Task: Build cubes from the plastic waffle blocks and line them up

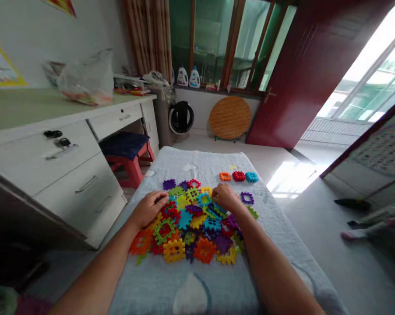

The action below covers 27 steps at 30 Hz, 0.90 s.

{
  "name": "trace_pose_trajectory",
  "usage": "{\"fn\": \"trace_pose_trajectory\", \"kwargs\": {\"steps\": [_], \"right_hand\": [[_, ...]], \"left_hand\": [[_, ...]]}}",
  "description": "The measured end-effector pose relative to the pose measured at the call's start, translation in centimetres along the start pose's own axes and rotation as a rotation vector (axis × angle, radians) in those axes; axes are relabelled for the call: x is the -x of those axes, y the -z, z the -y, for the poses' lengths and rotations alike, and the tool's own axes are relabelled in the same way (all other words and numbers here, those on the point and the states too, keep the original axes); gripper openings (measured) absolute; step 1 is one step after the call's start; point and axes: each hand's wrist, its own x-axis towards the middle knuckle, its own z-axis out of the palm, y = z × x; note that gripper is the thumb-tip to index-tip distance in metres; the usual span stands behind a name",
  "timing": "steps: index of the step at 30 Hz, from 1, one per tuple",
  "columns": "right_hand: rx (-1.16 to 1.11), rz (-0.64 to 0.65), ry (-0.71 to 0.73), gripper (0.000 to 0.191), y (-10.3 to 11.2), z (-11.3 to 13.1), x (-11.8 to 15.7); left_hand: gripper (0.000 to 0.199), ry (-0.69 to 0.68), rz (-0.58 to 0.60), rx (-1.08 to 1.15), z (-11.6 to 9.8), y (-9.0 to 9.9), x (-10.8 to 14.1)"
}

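A heap of colourful plastic interlocking tiles (185, 219) with toothed edges lies on a cloth-covered surface in front of me. My left hand (150, 208) rests at the heap's left edge, thumb and fingertips slightly apart beside a blue tile, with nothing visible between them. Over the right part of the heap, my right hand (225, 197) has its fingers curled together; whatever they hold is hidden. A purple square frame tile (247, 198) lies just right of that hand. Farther back sit an orange tile stack (225, 176), a red tile stack (238, 176) and a blue tile stack (252, 177) in a row.
The pale blue cloth (197, 164) covers the work surface. To the left stand a white desk (62, 144) with a plastic bag (87, 81) on top and a red stool (132, 168). A washing machine (166, 111), a round wooden tabletop (230, 117) and a red door (302, 74) are behind.
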Motion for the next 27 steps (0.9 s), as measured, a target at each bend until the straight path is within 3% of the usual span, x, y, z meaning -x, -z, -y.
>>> {"fn": "trace_pose_trajectory", "kwargs": {"steps": [11,20,23,27], "right_hand": [[-0.188,-0.079,-0.038,0.017,0.43,0.86,0.6],[-0.39,-0.186,0.053,0.012,0.66,0.25,0.83],[-0.544,-0.204,0.087,0.008,0.41,0.17,0.76],[-0.957,-0.152,0.107,0.009,-0.07,0.1,0.43]], "left_hand": [[0.04,-0.028,-0.023,-0.014,-0.17,-0.01,0.19],[0.039,-0.019,-0.027,-0.003,-0.18,-0.01,0.23],[0.04,-0.018,-0.025,-0.003,-0.15,0.0,0.25],[0.041,-0.009,-0.012,-0.008,-0.11,0.0,0.27]]}}
